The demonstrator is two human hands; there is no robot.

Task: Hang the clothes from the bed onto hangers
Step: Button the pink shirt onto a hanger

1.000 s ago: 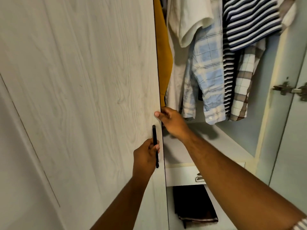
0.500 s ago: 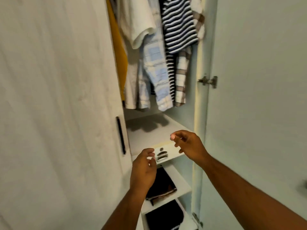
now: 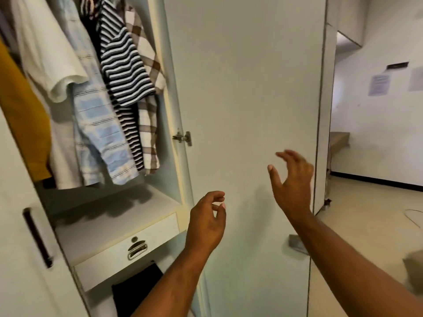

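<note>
The clothes [image 3: 96,115] are seen hanging inside the open wardrobe [image 3: 169,92], at ten o'clock in the view. From nine o'clock toward the centre, a mustard garment [image 3: 23,115], a white T-shirt [image 3: 50,53], a blue checked shirt [image 3: 103,143], a striped top [image 3: 124,72] and a brown checked shirt [image 3: 148,138] are ranged side by side, each pressed against the next. What they hang from is cut off by the top edge.

The left hand [image 3: 207,221] is held at six o'clock, below the centre. Its fingers are loosely curled, thumb and forefinger nearly meeting, and nothing is gripped. The right hand [image 3: 291,179] is raised at four o'clock, in front of the open door [image 3: 251,88]. Its fingers are spread and slightly bent, and nothing is held. Whether the door is touched cannot be told.

A metal hinge [image 3: 183,138] is fixed on the door's inner edge, just beside the brown checked shirt. A drawer [image 3: 109,259] with a metal pull [image 3: 137,248] is set at seven o'clock, under the clothes, and a dark folded cloth [image 3: 137,291] lies beneath it. A second door [image 3: 18,271] with a black handle [image 3: 37,237] is seen at eight o'clock. Papers [image 3: 378,84] are stuck on the far wall at two o'clock.
</note>
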